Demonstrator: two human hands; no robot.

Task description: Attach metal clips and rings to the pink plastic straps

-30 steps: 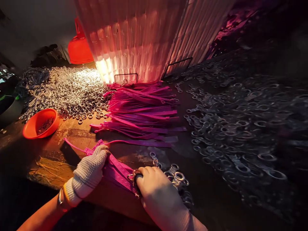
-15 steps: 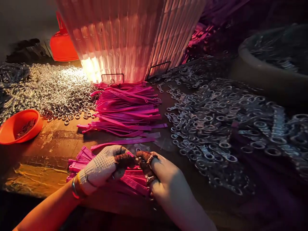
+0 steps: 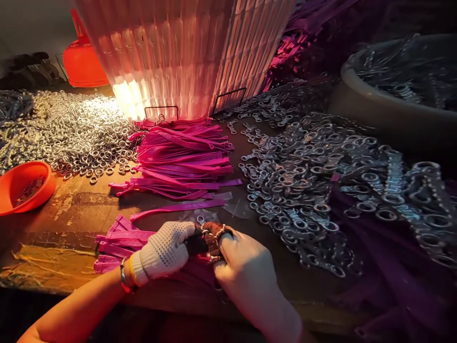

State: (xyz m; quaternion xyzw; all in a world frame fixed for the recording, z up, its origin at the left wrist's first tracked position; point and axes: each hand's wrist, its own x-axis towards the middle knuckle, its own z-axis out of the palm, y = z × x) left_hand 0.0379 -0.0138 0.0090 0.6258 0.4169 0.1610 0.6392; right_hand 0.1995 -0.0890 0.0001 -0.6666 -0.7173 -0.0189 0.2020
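I have both hands close together at the near edge of the counter point(image 3: 82, 214), fingertips meeting over a bundle of pink straps point(image 3: 114, 240). My left hand point(image 3: 166, 250), in a dotted white glove, is curled shut over the right end of that bundle. My right hand point(image 3: 246, 267) faces it, its darker fingertips point(image 3: 214, 236) pinched against the left hand's; I cannot tell exactly what small piece sits between them, though a metal ring point(image 3: 200, 219) lies just beyond the fingers. The bundle lies flat, its free ends fanning out to the left past my wrist.

One loose pink strap point(image 3: 178, 207) lies just beyond the hands. Farther back is a larger pile of pink straps point(image 3: 182, 159), stacked in front of a tall ribbed stack point(image 3: 185, 52) lit bright from the left. A heap of silver rings point(image 3: 78, 131) spreads on the left, with an orange bowl point(image 3: 24, 186) near it. On the right a mass of metal clips with rings point(image 3: 321, 186) covers the counter, and a grey tub point(image 3: 392, 105) stands behind it.
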